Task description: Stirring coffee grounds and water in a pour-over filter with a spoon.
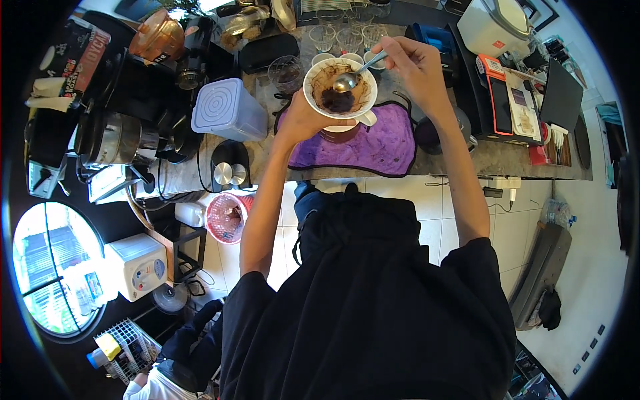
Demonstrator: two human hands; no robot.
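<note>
My left hand [305, 121] is wrapped round the side of a white coffee dripper [366, 119] with a small handle, raised over a purple cloth [387, 141]. Its inner wall is smeared brown, and dark wet coffee grounds [337, 101] lie at the bottom. My right hand [408, 61] pinches the handle of a metal spoon [345, 83]; the spoon's bowl is inside the dripper, just above the grounds. Beneath the dripper, part of a brown round thing [340, 135] shows; whether the two touch I cannot tell.
Several clear glasses [323, 37] stand behind the dripper. A lidded plastic tub [230, 110] and a glass carafe [285, 73] are to the left, a dark kettle [432, 136] to the right. On the floor is a pink basket [227, 219]; another person [175, 370] sits at lower left.
</note>
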